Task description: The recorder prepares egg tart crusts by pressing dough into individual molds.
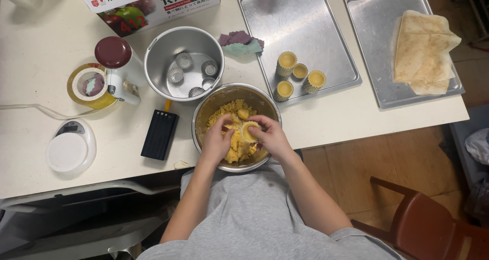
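At the counter's near edge, both hands work over the steel mixing bowl (pixel 204 118) of yellow dough (pixel 235 149): the right hand (pixel 272 136) clamps a half-lined tart mould (pixel 249 131), left hand (pixel 218 140) fingers curled on its rim. Behind, empty moulds (pixel 192 72) wait in a pot; five filled shells (pixel 298 77) already sit on the tray (pixel 265 15)

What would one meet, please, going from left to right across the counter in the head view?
White kitchen scale → black rectangular block → steel bowl of yellow dough, with left hand and right hand in it → tray of filled tart moulds → tray with folded paper.
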